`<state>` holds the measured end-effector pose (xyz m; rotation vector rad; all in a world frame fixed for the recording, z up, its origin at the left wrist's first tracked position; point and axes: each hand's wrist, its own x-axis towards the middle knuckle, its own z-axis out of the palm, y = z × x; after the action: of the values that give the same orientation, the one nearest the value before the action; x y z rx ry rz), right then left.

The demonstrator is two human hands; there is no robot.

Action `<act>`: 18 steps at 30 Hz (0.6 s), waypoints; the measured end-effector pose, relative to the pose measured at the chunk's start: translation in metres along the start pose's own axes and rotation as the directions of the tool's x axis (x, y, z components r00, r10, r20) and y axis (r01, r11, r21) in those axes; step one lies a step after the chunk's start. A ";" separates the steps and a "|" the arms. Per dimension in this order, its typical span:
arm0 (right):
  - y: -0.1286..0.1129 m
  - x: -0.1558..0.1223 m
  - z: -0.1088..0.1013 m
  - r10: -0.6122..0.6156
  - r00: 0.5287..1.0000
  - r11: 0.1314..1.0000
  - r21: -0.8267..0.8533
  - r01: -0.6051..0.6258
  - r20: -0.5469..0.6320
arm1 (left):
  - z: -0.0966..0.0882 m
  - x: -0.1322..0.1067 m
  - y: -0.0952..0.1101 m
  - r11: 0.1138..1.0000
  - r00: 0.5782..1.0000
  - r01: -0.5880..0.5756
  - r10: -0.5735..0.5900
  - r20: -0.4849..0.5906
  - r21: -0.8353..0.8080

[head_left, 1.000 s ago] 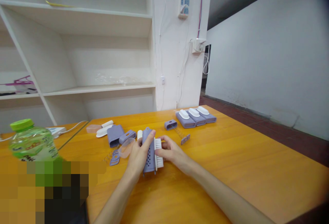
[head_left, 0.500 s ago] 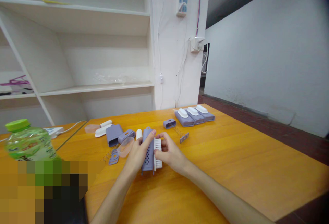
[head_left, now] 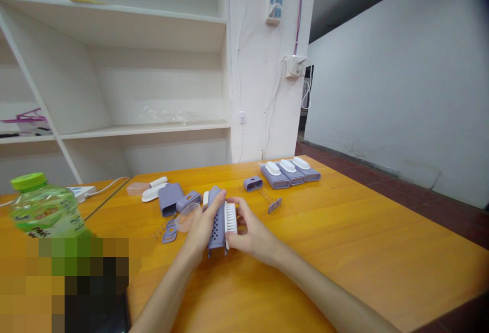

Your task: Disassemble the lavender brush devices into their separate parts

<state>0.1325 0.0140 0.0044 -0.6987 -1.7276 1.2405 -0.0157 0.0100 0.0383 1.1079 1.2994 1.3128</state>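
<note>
My left hand (head_left: 200,228) is closed around a purple plastic piece with rows of small holes (head_left: 217,228), its thumb lying along the upper part. Against the right side of that piece stands a white-bristled brush head (head_left: 231,217), bristles facing right. My right hand (head_left: 248,231) grips the brush head, thumb at its lower end and fingers behind the bristles. A white part (head_left: 206,198) shows just behind my left hand. Beside that hand lies a clear plastic cup-like piece (head_left: 185,220), close to a purple plate with a spring (head_left: 169,232).
Purple sleeves (head_left: 170,198), a white oval part (head_left: 153,193) and a purple cap (head_left: 188,200) lie at the left. Farther right are a purple cap (head_left: 252,184), a spring with a plate (head_left: 274,204) and three purple units with white tops (head_left: 289,174). A green-capped bottle (head_left: 48,208) stands far left.
The brush head has turned slightly, showing more of its bristles. Both hands and the perforated piece have shifted a little left, and my right thumb sits lower on the brush head.
</note>
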 end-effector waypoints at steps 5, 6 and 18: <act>-0.014 -0.003 -0.009 0.007 0.994 0.983 -0.181 0.014 0.112 | -0.006 0.004 -0.004 0.954 0.989 0.149 -0.146 0.031 -0.259; -0.014 -0.003 -0.012 0.005 0.993 0.978 -0.208 0.019 0.117 | -0.007 0.003 -0.004 0.952 0.988 0.157 -0.151 0.044 -0.263; -0.027 -0.005 -0.024 -0.247 0.944 0.827 -0.461 0.322 0.217 | -0.004 -0.001 -0.003 0.943 0.984 0.158 -0.124 0.130 -0.291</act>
<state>0.1571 0.0112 0.0311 -0.6102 -2.2153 0.6551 -0.0193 0.0085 0.0358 0.8456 1.0362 1.2733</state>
